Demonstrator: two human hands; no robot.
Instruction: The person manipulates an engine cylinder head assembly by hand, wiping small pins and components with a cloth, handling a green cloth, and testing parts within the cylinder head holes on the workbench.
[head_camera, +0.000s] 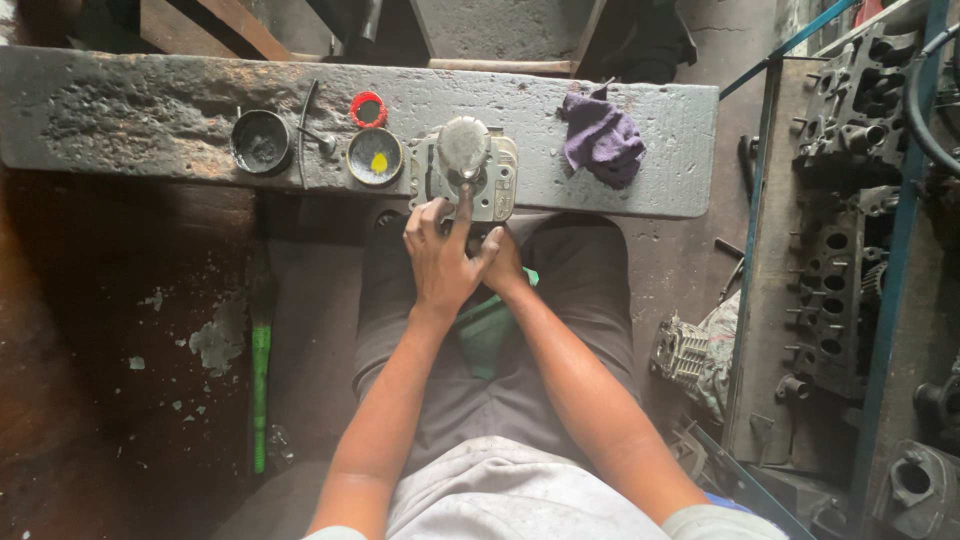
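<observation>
both hands on the job. left hand (437, 255) lies over the right hand (500, 262), fingers closed around a thin stem (464, 192) that rises to a round grey disc (464, 146); left forefinger runs up along the stem. right hand mostly hidden under the left, so i cannot tell how it grips, only that it is curled in at the same spot.

disc sits on a small pale metal block (492, 182) at the near edge of the grey bench slab (150, 120), just above my knees.

just left of the block: a shallow tin with a yellow dab (375, 157), a red ring (368, 109), a dark cup (261, 141). purple rag (603, 140) lies to the right, apart from the block.

risks, as i judge them:
- block looks unclamped and sits at the slab edge; a sideways push on the stem could walk it off into my lap.
- stacked hands, greasy-looking metal; a slip would throw my knuckles against the block corner.
- tin is close to my left wrist; a wide elbow could tip it.
- green cloth (487, 330) on my lap might snag.
</observation>
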